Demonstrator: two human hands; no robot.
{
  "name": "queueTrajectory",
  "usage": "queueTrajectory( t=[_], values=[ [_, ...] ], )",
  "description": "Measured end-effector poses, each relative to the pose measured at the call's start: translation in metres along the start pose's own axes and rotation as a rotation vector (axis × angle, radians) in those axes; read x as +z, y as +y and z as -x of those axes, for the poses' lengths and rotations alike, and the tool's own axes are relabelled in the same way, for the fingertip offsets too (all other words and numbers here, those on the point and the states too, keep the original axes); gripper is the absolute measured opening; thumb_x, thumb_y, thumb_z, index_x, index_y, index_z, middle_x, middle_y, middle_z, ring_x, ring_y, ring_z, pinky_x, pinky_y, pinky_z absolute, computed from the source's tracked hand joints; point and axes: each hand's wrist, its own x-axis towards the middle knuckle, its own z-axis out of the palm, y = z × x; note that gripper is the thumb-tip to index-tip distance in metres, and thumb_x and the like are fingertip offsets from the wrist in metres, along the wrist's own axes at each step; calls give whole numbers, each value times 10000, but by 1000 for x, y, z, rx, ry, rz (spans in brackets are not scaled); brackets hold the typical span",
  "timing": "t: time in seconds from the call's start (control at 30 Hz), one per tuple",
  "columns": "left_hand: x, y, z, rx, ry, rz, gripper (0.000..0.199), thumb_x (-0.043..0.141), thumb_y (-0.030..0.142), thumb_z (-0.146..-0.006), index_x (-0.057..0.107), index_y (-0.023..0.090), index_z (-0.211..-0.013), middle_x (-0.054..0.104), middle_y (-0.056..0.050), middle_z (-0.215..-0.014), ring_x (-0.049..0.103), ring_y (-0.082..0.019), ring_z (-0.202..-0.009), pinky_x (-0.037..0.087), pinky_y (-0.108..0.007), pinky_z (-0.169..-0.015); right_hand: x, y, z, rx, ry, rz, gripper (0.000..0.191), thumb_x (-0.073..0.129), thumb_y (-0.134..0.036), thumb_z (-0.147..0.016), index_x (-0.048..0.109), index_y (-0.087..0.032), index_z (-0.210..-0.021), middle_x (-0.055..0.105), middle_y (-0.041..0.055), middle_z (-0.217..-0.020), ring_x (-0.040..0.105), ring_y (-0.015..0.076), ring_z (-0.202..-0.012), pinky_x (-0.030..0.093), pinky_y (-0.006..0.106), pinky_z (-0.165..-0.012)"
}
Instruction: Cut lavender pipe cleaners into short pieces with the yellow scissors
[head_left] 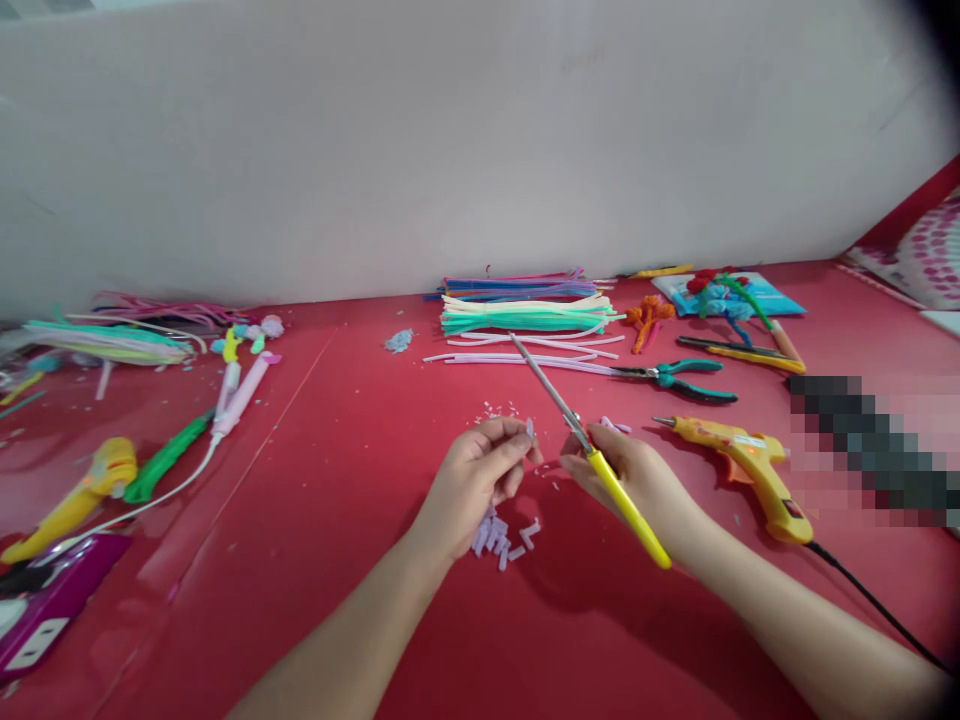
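Observation:
Between the thumb and fingers of my left hand (480, 475) is a short lilac pipe cleaner piece (530, 429), held upright. My right hand (637, 475) grips scissors (621, 505) with a yellow handle; their long metal blades point up and to the left, away from the piece. Several cut lilac pipe cleaner pieces (495, 537) lie in a small heap just below my left hand. Tiny lilac scraps (501, 408) are scattered on the red table beyond it. Part of another lilac piece (615, 426) shows behind my right hand.
Bundled pipe cleaners (525, 316) and loose lilac stems (525, 358) lie ahead. Pliers (690, 380) and a yellow glue gun (742, 470) with a cord are to the right. At left lie another yellow glue gun (79, 495), a green tool (169, 458) and a purple box (64, 600).

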Motion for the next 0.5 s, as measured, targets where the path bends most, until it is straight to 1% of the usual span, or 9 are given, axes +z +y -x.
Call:
queueTrajectory(
  t=[0.1, 0.2, 0.27, 0.33, 0.4, 0.5],
  values=[
    [5, -3, 2, -40, -80, -43, 205, 498, 342, -723, 537, 146, -773, 564, -28, -686, 316, -23, -392, 177, -170, -361, -3, -7, 2, 23, -11, -258, 192, 428, -373, -733, 472, -189, -764, 478, -36, -595, 418, 86, -530, 327, 194, -484],
    [9, -4, 4, -74, -154, -100, 217, 495, 343, -726, 553, 140, -776, 564, -33, -690, 306, -25, -390, 197, -173, -368, -8, -16, 4, 30, -63, -377, 163, 434, -337, -733, 479, -181, -722, 417, -56, -523, 369, 66, -463, 321, 184, -456],
    [11, -5, 6, -92, -185, -125, 210, 494, 336, -728, 559, 140, -768, 560, -33, -693, 311, -28, -399, 222, -171, -375, -11, -20, 6, 40, -85, -378, 155, 437, -319, -728, 471, -178, -674, 396, -62, -490, 358, 61, -439, 316, 183, -442],
    [12, -6, 6, -93, -187, -153, 209, 495, 337, -727, 564, 143, -763, 556, -31, -691, 316, -32, -409, 240, -169, -382, -11, -20, 7, 54, -82, -359, 138, 442, -300, -717, 465, -179, -655, 400, -63, -487, 365, 61, -442, 317, 179, -443],
    [12, -7, 7, -79, -154, -194, 208, 513, 341, -713, 570, 148, -767, 541, -19, -673, 325, -37, -418, 261, -171, -392, -8, -18, 8, 48, -57, -333, 112, 441, -279, -710, 464, -181, -660, 416, -60, -513, 377, 64, -467, 319, 177, -453],
    [11, -9, 6, -25, -93, -256, 181, 566, 317, -670, 583, 157, -752, 528, -5, -654, 410, -63, -494, 330, -186, -472, -2, -12, 9, 25, -9, -258, 115, 430, -280, -714, 449, -183, -655, 420, -52, -546, 379, 70, -502, 309, 178, -460]
  ],
)
